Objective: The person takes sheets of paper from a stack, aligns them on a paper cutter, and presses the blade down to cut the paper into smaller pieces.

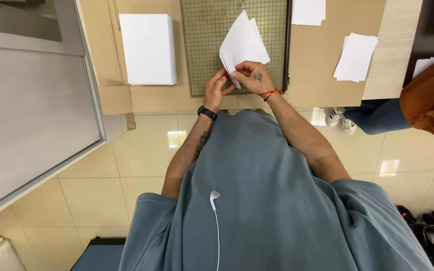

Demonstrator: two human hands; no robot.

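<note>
Dangling at my chest is a white earbud (214, 194) on its cord. Beyond it, over the green cutting mat (207, 45), my right hand (251, 76) pinches a few white paper sheets (242, 44), and my left hand (217, 89) grips their lower corner. Left of the mat sits a thick paper stack (147, 48); right of it lie loose pages (356, 56).

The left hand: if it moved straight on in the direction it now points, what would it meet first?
Probably the white sheets that the left hand already touches, held by the right hand over the cutting mat; depth is unclear.
</note>
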